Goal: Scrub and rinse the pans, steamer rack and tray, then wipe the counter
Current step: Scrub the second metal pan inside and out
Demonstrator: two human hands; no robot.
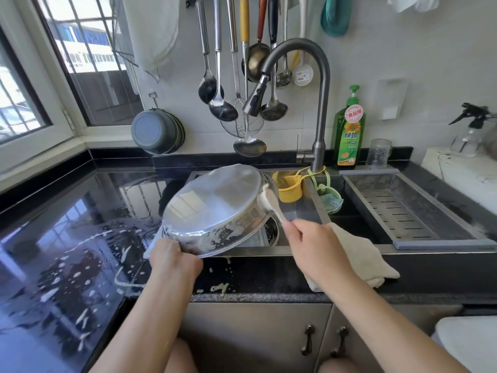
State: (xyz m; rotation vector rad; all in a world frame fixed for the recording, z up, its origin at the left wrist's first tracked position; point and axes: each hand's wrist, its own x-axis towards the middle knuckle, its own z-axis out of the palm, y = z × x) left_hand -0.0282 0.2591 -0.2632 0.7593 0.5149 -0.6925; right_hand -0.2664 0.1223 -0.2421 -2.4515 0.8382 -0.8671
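Observation:
A round steel pan (215, 200) is tilted bottom-up over the sink's (274, 250) left front corner, with soap foam on its side wall. My left hand (173, 255) grips its near rim. My right hand (309, 238) holds a pale scrub brush (270, 203) whose head presses against the pan's right edge. Below the pan, inside the sink, a perforated steel piece (271, 230) shows partly; the rest is hidden. A cream cloth (360, 257) lies over the sink's front edge under my right wrist.
The black counter (67, 238) on the left is wet and flecked with foam. A steel drain tray (398, 208) spans the sink's right side. Faucet (320, 103), green dish soap bottle (348, 130), glass mug (379, 153), yellow cup (289, 188) and hanging ladles (223, 103) stand behind.

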